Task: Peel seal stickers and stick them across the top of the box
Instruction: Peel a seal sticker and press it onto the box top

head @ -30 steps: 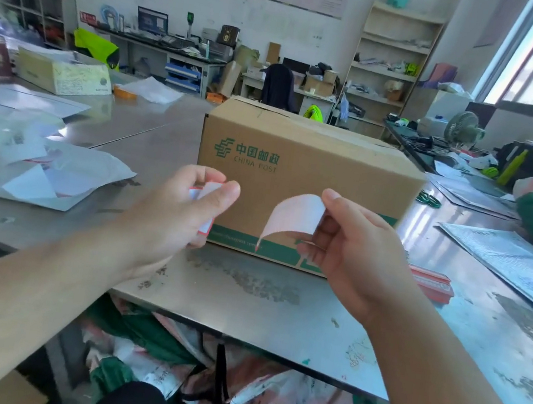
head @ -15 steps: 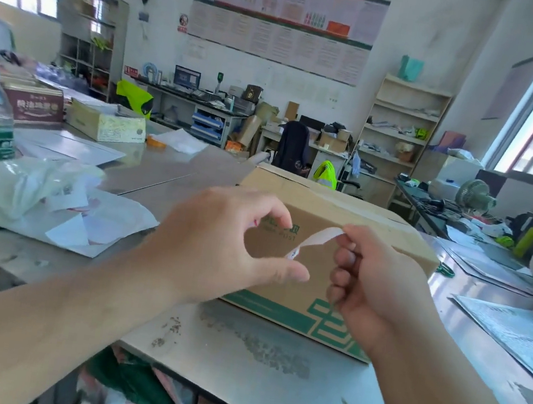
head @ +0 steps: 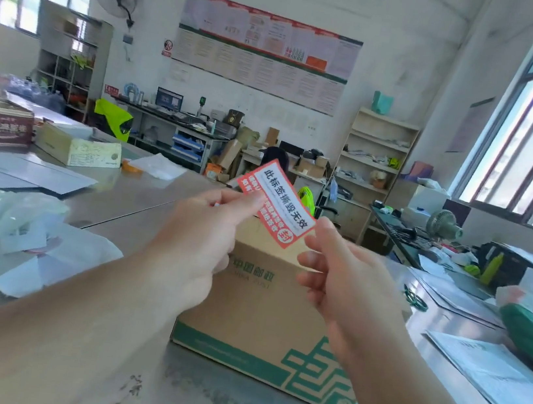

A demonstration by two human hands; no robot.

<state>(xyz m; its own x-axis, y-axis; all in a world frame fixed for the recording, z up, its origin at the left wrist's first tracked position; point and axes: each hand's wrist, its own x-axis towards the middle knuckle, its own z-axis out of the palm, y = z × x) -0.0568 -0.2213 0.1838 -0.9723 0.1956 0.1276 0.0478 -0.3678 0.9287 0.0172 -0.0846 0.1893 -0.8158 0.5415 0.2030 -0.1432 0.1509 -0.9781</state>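
The red-and-white seal sticker (head: 279,200) is held in the air above the China Post carton (head: 258,320), printed face to the camera, tilted down to the R. Its upper-L end is pinched by the left hand (head: 197,247) betw. thumb and forefinger. The right hand (head: 346,281) is at the lower-R end, thumb tip at the corner, fingers loosely curled; whether that end is actually gripped can't be told. The hands are near each other, not touching. The carton stands on the steel table (head: 213,400), its top mostly hidden behind the hands. Step judged: placing. The sticker should be kept taut, adhesive side down, centred across the top closure, tacked at one end first, then smoothed along w/o wrinkles.
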